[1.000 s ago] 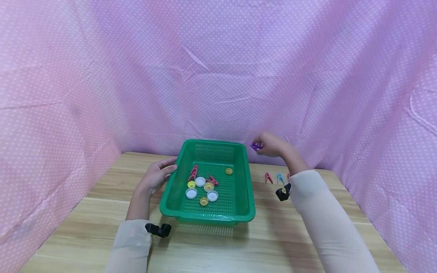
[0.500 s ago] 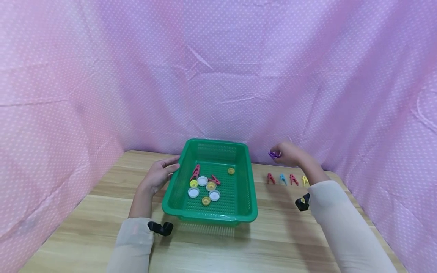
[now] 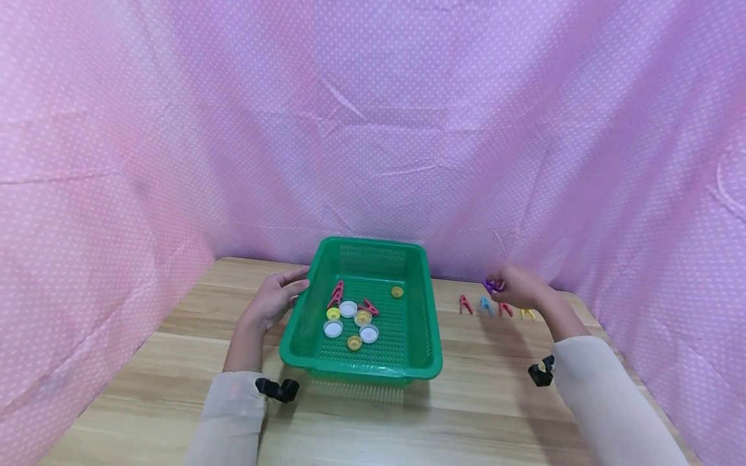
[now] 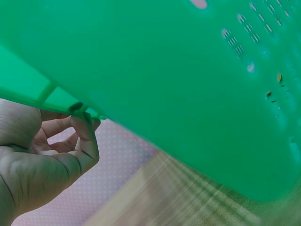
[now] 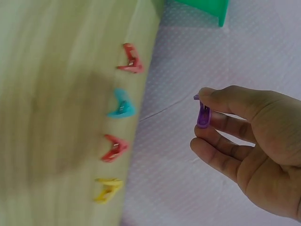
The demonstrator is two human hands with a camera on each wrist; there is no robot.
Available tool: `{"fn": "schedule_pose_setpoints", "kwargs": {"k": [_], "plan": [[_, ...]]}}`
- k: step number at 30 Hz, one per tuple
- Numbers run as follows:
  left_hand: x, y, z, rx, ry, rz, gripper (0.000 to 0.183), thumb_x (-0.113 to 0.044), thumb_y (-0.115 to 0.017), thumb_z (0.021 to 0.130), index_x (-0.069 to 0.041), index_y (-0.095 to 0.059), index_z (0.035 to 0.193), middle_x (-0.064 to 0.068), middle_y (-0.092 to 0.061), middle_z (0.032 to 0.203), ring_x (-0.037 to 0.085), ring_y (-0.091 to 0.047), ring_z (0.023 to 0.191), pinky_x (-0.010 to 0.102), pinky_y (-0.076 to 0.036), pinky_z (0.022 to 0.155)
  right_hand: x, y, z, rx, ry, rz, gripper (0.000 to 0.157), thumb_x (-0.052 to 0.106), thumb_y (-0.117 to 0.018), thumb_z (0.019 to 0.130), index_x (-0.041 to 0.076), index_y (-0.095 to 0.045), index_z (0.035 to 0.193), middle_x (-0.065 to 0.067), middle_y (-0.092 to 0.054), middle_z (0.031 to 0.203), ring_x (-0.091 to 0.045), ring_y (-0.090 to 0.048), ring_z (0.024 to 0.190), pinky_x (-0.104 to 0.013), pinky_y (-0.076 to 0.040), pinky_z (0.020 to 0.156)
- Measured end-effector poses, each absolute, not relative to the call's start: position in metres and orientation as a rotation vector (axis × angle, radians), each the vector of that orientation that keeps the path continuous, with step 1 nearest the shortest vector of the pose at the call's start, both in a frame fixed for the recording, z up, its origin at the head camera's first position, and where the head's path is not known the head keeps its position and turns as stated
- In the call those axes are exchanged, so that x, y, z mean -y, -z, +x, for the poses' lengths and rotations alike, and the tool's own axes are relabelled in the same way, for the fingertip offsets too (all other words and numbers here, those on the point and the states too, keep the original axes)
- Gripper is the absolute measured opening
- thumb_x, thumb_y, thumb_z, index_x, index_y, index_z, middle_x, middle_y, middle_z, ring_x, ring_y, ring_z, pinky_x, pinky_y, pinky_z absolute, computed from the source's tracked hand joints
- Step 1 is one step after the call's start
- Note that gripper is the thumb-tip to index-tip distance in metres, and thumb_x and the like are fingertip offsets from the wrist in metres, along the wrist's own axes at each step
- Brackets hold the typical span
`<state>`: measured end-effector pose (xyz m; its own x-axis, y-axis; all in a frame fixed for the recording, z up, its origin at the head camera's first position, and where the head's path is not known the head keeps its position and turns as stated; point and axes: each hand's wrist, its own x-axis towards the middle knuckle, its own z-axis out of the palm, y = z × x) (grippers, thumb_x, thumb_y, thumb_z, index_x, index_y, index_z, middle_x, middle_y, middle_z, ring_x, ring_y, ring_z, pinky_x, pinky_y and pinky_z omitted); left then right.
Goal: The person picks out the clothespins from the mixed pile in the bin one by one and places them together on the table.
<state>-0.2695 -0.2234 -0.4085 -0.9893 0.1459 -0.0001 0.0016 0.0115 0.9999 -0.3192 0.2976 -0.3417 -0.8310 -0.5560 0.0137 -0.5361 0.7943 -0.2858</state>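
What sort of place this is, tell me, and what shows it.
Probably a makeshift tabletop recording booth: polka-dot cloth hangs behind and along both sides of the wood-grain table, and a small black device sits at each wrist.

Purple clip between right fingers

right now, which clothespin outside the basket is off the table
The purple clothespin, pinched by the right hand. The other four, the blue clothespin, yellow clothespin and two red clothespins, lie in a row on the wooden table.
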Motion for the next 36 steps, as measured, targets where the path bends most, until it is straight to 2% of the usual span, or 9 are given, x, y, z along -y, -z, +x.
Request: {"fn": "schedule_pose_setpoints", "kwargs": {"k": [3,6,12,19,25,31,36], "plan": [[0.223,0.409,-0.270,-2.162,-2.134,0.156,0.047,-0.014,-0.056,0.107,-0.001,-0.048,0.151,0.020,-0.049,0.152,0.015,-0.063,0.112,0.027,-0.054,0.092,-0.308,0.353,-0.316,-2.896,0.480,-0.849,0.007,-0.002,-0.072,0.087,0.000,-0.072,0.094,-0.002,-0.069,0.080,-0.012,-0.060,0.071,-0.030,-0.052,0.063],[0.223,0.409,-0.270,-2.172,-2.130,0.153,0.046,-0.014,-0.056,0.107,-0.001,-0.049,0.151,0.019,-0.049,0.152,0.015,-0.063,0.112,0.027,-0.054,0.092,-0.317,0.363,-0.312,-2.881,0.533,-0.826,0.019,-0.002,-0.072,0.087,-0.007,-0.072,0.105,-0.003,-0.070,0.081,-0.014,-0.062,0.073,-0.029,-0.053,0.062],[0.223,0.410,-0.270,-2.173,-2.129,0.162,0.047,-0.014,-0.056,0.107,-0.001,-0.048,0.151,0.020,-0.050,0.151,0.016,-0.062,0.112,0.028,-0.054,0.092,-0.332,0.377,-0.301,-2.919,0.545,-0.786,0.032,0.002,-0.076,0.085,-0.011,-0.071,0.114,-0.007,-0.071,0.089,-0.021,-0.066,0.084,-0.037,-0.055,0.073],[0.224,0.410,-0.270,-2.166,-2.138,0.171,0.046,-0.014,-0.056,0.107,-0.001,-0.049,0.150,0.021,-0.050,0.151,0.015,-0.063,0.111,0.027,-0.054,0.092,-0.354,0.389,-0.293,-2.950,0.604,-0.722,0.036,0.000,-0.076,0.084,-0.016,-0.067,0.115,-0.016,-0.072,0.094,-0.031,-0.067,0.088,-0.049,-0.057,0.077],[0.223,0.410,-0.270,-2.168,-2.135,0.162,0.047,-0.015,-0.056,0.107,-0.001,-0.048,0.151,0.021,-0.050,0.151,0.016,-0.062,0.112,0.027,-0.054,0.092,-0.371,0.394,-0.288,-2.962,0.601,-0.652,0.040,0.001,-0.075,0.083,-0.017,-0.065,0.117,-0.015,-0.072,0.091,-0.030,-0.068,0.087,-0.046,-0.055,0.076],[0.223,0.410,-0.269,-2.164,-2.132,0.161,0.048,-0.015,-0.056,0.107,0.000,-0.047,0.151,0.020,-0.049,0.152,0.015,-0.063,0.112,0.027,-0.054,0.092,-0.383,0.401,-0.281,-2.984,0.592,-0.574,0.039,0.003,-0.074,0.080,-0.013,-0.068,0.115,-0.008,-0.071,0.087,-0.024,-0.064,0.083,-0.043,-0.053,0.076],[0.223,0.410,-0.270,-2.163,-2.140,0.157,0.047,-0.015,-0.057,0.106,-0.001,-0.048,0.151,0.020,-0.049,0.151,0.015,-0.063,0.111,0.027,-0.054,0.091,-0.389,0.407,-0.278,-2.964,0.594,-0.469,0.042,0.009,-0.076,0.083,-0.012,-0.067,0.118,-0.008,-0.070,0.088,-0.022,-0.062,0.082,-0.040,-0.051,0.074]]}}
